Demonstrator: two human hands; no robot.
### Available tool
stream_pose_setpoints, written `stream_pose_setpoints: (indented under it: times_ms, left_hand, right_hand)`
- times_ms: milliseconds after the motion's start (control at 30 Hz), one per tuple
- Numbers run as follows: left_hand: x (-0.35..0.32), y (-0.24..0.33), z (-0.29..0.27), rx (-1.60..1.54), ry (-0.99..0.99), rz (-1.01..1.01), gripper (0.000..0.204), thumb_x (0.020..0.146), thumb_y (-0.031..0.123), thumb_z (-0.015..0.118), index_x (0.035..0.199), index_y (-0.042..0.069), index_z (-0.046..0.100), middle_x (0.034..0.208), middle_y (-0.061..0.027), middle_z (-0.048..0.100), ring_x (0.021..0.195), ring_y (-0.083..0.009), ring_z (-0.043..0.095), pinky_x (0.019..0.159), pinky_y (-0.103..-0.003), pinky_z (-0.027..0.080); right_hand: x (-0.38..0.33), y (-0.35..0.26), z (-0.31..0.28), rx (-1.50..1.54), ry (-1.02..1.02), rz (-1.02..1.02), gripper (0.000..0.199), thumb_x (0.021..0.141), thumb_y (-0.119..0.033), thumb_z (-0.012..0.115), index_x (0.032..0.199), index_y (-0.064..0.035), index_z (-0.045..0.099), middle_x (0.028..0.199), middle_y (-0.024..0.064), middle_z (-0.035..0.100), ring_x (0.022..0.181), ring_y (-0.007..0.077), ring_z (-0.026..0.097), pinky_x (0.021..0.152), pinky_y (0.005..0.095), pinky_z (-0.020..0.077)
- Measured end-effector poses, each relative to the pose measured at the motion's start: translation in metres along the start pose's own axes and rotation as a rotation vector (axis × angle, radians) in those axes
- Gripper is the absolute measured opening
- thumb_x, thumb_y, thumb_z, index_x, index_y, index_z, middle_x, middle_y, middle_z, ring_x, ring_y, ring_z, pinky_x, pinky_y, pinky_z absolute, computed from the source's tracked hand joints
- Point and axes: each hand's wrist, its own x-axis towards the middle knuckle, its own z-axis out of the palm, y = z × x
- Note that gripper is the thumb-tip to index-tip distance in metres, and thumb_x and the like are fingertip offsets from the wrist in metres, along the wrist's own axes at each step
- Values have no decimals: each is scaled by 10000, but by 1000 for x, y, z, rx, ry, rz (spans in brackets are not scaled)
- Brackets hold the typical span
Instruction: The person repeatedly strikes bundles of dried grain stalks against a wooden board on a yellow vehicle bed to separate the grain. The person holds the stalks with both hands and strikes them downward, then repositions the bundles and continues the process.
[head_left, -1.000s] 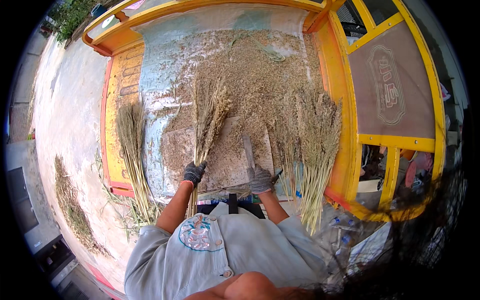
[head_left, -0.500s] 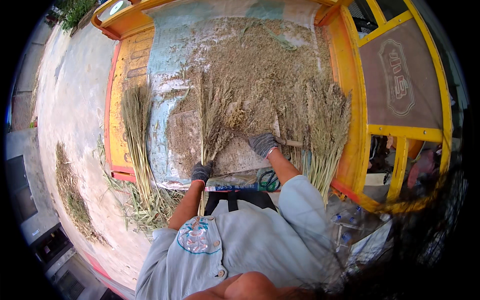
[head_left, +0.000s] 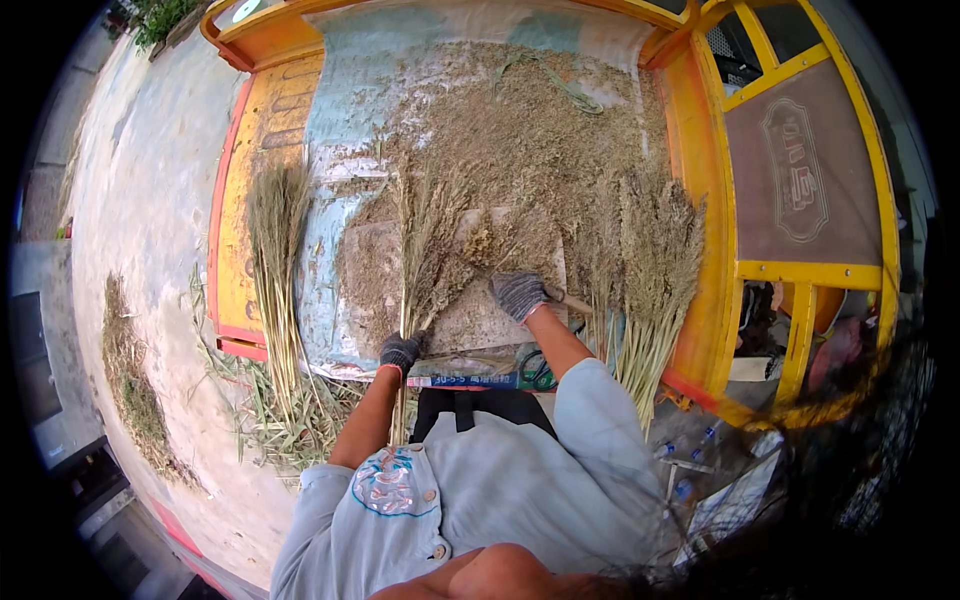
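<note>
My left hand (head_left: pixel 402 351), in a grey knitted glove, is closed round the lower stalks of an upright bunch of dry seed-head stalks (head_left: pixel 425 225). The heads fan out over a pale flat board (head_left: pixel 500 325) strewn with chaff. My right hand (head_left: pixel 519 296), gloved alike, grips a tool with a wooden handle (head_left: pixel 572 302). This handle sticks out to the right of the fist; a dark part runs left toward the bunch, its end hidden among the heads. A small heap of yellowish seed (head_left: pixel 483 243) lies just beyond my right hand.
A thick layer of loose seed (head_left: pixel 520 120) covers the sheeted yellow cart bed. Stalk bundles lie at left (head_left: pixel 278 260) and right (head_left: pixel 655 260). Dark-handled scissors (head_left: pixel 537 366) rest at the near edge. A yellow frame with a brown panel (head_left: pixel 790 170) stands at right.
My right hand has shifted slightly left with the tool, closer to the bunch. My left hand keeps its hold on the stalks. The whole view has moved a little.
</note>
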Motion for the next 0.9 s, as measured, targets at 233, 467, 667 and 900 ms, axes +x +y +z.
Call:
stream_pose_setpoints:
  times_ms: [233, 467, 667, 900]
  left_hand:
    - [-25, 54, -25, 69, 13, -29, 513, 730, 456, 672, 1004, 23, 648, 877, -199, 661, 847, -349, 631, 745, -405, 488]
    - [-39, 62, -38, 26, -78, -76, 566, 736, 438, 673, 1034, -38, 608, 930, -239, 640, 877, -365, 622, 765, -425, 478]
    - [-17, 56, -28, 83, 27, -3, 625, 734, 524, 639, 970, -54, 618, 925, -276, 623, 882, -419, 597, 758, -430, 477]
    - [-6, 15, -12, 24, 42, 18, 579, 743, 515, 623, 1023, 8, 625, 932, -269, 624, 921, -402, 597, 793, -439, 477]
  right_hand:
    - [16, -12, 22, 9, 51, 231, 329, 877, -343, 462, 899, -67, 641, 747, 139, 652, 674, 312, 633, 604, 457, 488]
    - [-2, -60, -29, -58, -367, -211, 242, 865, -233, 466, 831, -74, 645, 702, 148, 655, 645, 267, 645, 534, 438, 485]
    - [37, -6, -29, -40, -134, 252, 257, 862, -244, 471, 852, -60, 652, 764, 159, 660, 711, 296, 651, 563, 449, 493]
    - [6, -72, -10, 14, -293, -169, 251, 877, -247, 473, 826, -46, 615, 671, 120, 636, 589, 281, 630, 474, 461, 458]
